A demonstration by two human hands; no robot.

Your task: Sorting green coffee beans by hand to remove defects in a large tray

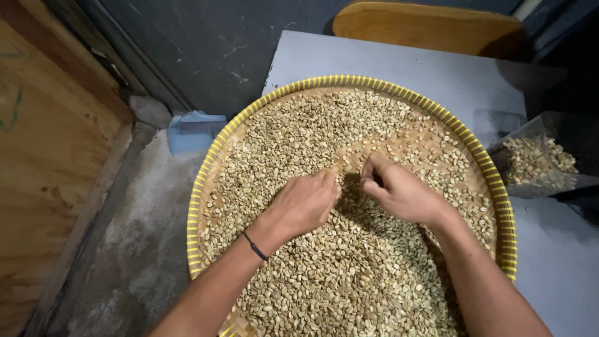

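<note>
Grey flat surface (399, 68), matte, scuffed at the near-left corner. On it a round woven tray (499, 187) with a yellow rim, overhanging the surface's left edge. The tray is filled with pale green-tan beans (349, 274), thinner toward the far right, where the weave shows.

Left hand (306, 203), thin dark band at the wrist, rests on the beans at tray centre, grip narrow, fingers curled down. Right hand (399, 190) just beside it, grip narrow too, fingertips pinched together; what they hold, cannot tell.

Clear bag (530, 162) of the same beans at the tray's right. Wooden chair back (430, 25) behind the surface. Dark wall (206, 50), plywood panel (43, 156) at left, concrete floor (143, 237) with a blue scoop (190, 131).
</note>
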